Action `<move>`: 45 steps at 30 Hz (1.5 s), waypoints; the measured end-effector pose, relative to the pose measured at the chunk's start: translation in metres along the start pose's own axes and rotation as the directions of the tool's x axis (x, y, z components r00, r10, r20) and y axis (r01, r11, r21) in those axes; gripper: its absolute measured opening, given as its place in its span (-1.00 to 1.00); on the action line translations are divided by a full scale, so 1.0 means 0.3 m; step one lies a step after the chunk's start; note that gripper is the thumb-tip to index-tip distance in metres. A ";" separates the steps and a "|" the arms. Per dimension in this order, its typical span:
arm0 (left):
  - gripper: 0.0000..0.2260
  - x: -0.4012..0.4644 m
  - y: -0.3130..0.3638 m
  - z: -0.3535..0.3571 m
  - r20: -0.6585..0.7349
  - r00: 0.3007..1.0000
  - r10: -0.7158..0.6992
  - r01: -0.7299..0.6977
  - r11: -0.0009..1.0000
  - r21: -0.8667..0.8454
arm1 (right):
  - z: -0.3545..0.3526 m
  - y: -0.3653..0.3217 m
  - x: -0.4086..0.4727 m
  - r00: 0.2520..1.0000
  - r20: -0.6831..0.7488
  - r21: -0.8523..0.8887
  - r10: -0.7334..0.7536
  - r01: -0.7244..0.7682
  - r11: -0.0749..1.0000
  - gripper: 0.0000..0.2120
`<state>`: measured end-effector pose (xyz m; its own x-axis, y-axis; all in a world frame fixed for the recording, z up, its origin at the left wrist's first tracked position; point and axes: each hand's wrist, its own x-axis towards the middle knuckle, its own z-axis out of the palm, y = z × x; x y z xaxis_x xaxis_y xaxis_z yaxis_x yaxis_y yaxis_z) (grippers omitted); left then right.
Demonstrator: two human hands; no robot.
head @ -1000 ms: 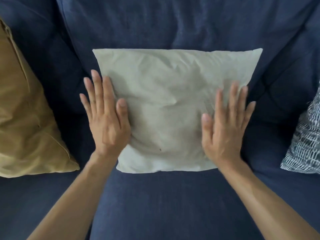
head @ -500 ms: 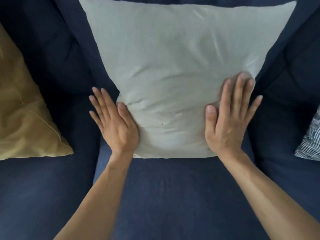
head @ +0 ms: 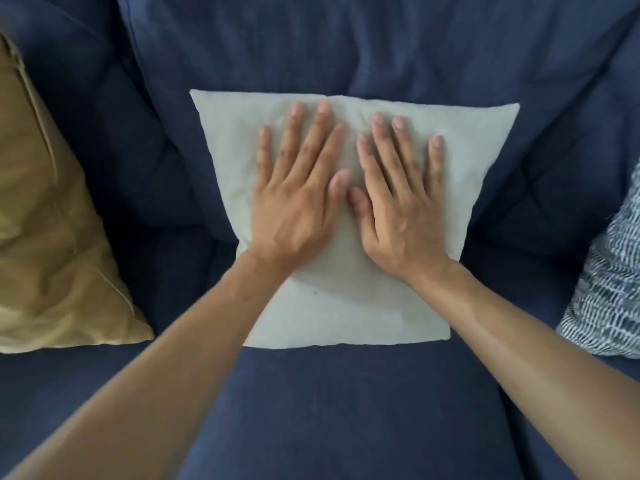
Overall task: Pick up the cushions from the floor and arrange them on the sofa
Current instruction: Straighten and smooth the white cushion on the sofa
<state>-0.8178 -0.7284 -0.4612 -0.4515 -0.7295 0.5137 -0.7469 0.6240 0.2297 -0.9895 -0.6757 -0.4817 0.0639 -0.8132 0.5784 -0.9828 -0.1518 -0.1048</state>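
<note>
A pale grey cushion (head: 478,161) leans upright against the back of the navy blue sofa (head: 346,403), in the middle seat. My left hand (head: 298,188) lies flat on the cushion's face, fingers spread. My right hand (head: 401,192) lies flat beside it, thumbs almost touching. Neither hand grips anything; both palms press on the fabric. A mustard cushion (head: 48,244) stands at the left end of the sofa. At the right edge of the view is a blue-and-white patterned cushion (head: 609,292).
The sofa's back cushions (head: 311,46) fill the top of the view. Bare seat fabric runs along the front, below the grey cushion. The floor is out of view.
Both hands have moved from the cushion's lower side edges to the middle of its face, now side by side. The cushion looks smaller as my head has pulled back.
</note>
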 end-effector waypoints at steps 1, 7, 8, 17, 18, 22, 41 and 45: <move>-0.46 0.004 -0.049 -0.016 0.051 0.999 0.000 -0.002 0.999 0.048 | -0.012 0.038 0.009 0.999 0.044 -0.036 -0.017 0.018 0.999 -0.43; -0.48 -0.015 -0.241 -0.208 0.145 0.982 -0.124 0.104 0.985 0.141 | -0.182 0.179 0.032 0.994 0.071 -0.104 0.078 -0.070 0.992 -0.56; -0.52 0.002 -0.247 -0.243 0.110 0.988 -0.105 0.087 0.984 0.153 | -0.217 0.200 0.057 0.995 0.038 -0.136 0.096 -0.090 0.987 -0.63; -0.74 0.174 -0.164 -0.334 0.313 0.918 -0.242 0.149 0.944 0.293 | -0.409 0.255 0.252 0.836 0.471 -0.018 0.282 -0.311 0.950 -0.81; -0.77 0.188 -0.167 -0.343 0.248 0.941 -0.229 0.154 0.945 0.288 | -0.423 0.259 0.260 0.862 0.422 0.008 0.280 -0.313 0.950 -0.82; -0.80 0.195 -0.177 -0.352 0.169 0.955 -0.245 0.196 0.945 0.262 | -0.439 0.275 0.253 0.894 0.358 0.077 0.270 -0.317 0.945 -0.82; -0.40 0.089 0.164 -0.159 0.399 0.917 0.009 0.037 0.994 -0.106 | -0.227 0.064 0.103 0.906 0.412 0.061 -0.093 0.074 0.995 -0.38; -0.30 0.064 0.035 -0.150 0.483 0.867 -0.121 0.059 0.988 0.140 | -0.230 0.153 0.067 0.919 0.393 -0.036 0.035 -0.023 0.999 -0.35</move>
<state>-0.8123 -0.7232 -0.4119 -0.5373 -0.8432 0.0188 -0.8334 0.5342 0.1418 -1.0452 -0.6602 -0.4192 0.0920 -0.9734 0.2100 -0.9896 -0.1128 -0.0893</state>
